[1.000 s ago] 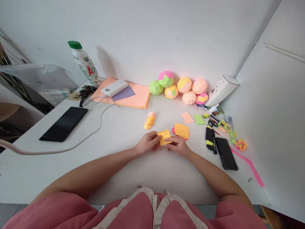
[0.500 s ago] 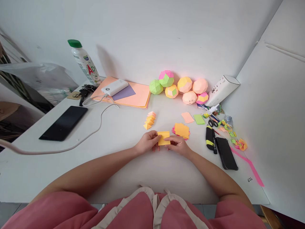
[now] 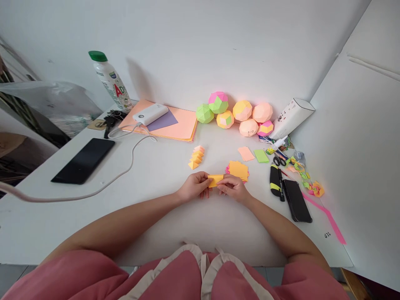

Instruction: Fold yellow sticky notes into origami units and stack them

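Observation:
A small orange-yellow square of paper [image 3: 215, 180] is held between my two hands above the table, its upper part bent over toward me. My left hand [image 3: 196, 184] pinches its left side, thumb on top. My right hand [image 3: 233, 187] grips the right side between thumb and fingers. Just beyond my right hand lies a stack of orange and pink paper squares [image 3: 238, 170]. A row of folded orange and peach paper pieces [image 3: 196, 158] rests beyond my left hand. Peach squares [image 3: 246, 153] and green squares [image 3: 261, 156] lie farther back.
Several folded paper balls [image 3: 242, 111] stand along the wall. To the right are scissors [image 3: 279, 161], a box cutter [image 3: 275, 180] and a black phone [image 3: 297, 201]. A tablet [image 3: 83, 161], cable [image 3: 132, 160], power bank [image 3: 151, 114] and bottle [image 3: 111, 83] are on the left.
The yellow paper square stood flatter and taller before; now its upper part is folded over, so it looks shorter. My right fingers have closed in on its right edge.

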